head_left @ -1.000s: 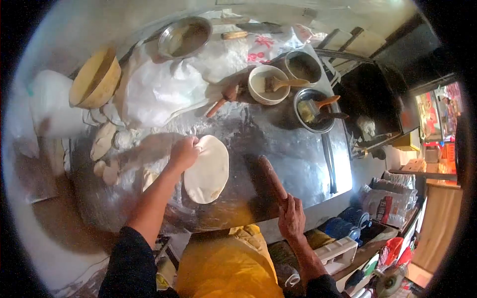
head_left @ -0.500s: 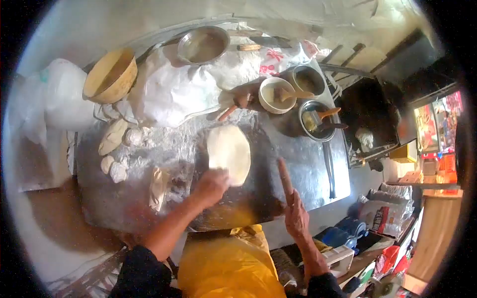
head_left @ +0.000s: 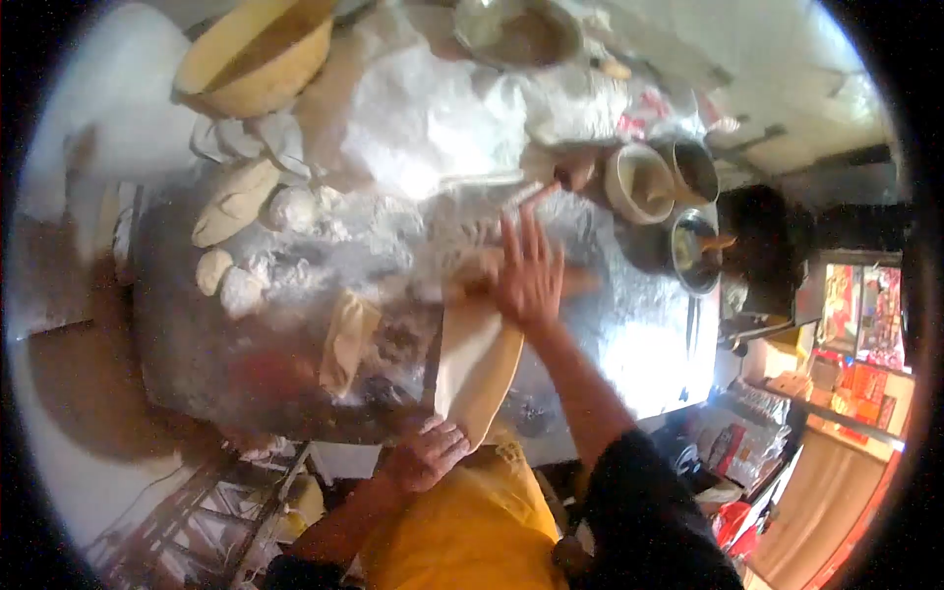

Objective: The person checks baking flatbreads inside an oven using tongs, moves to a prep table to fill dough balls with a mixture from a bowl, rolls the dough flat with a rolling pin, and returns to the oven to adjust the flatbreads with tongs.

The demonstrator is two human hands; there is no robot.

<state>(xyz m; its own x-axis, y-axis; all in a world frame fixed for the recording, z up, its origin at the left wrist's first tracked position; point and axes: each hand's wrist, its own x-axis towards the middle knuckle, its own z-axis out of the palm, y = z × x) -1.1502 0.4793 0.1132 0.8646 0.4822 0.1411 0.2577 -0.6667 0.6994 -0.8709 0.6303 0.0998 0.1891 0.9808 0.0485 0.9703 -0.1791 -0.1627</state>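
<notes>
A long pale sheet of dough (head_left: 479, 369) stretches from mid-table to the near edge of the metal worktop. My left hand (head_left: 428, 454) has its fingers curled on the dough's near left corner, at the table edge. My right hand (head_left: 531, 280) lies flat with fingers spread over a wooden rolling pin (head_left: 582, 282), across the far end of the dough. Motion blurs the pin, and the hand hides its middle. Left of the sheet is a folded dough strip (head_left: 349, 342). Farther left sit a long dough piece (head_left: 236, 204) and several dough balls (head_left: 243, 292).
Loose flour covers part of the worktop (head_left: 285, 388). A yellow bowl (head_left: 258, 64), white sacking (head_left: 433, 108) and a metal bowl (head_left: 519, 31) stand along the back. A white bowl (head_left: 639, 184) and a dark pot with a brush (head_left: 695, 254) are at the right.
My left hand has drawn the dough's near end toward the table edge, and the dough is longer. My right hand has brought the rolling pin from the right onto the dough. The view has shifted.
</notes>
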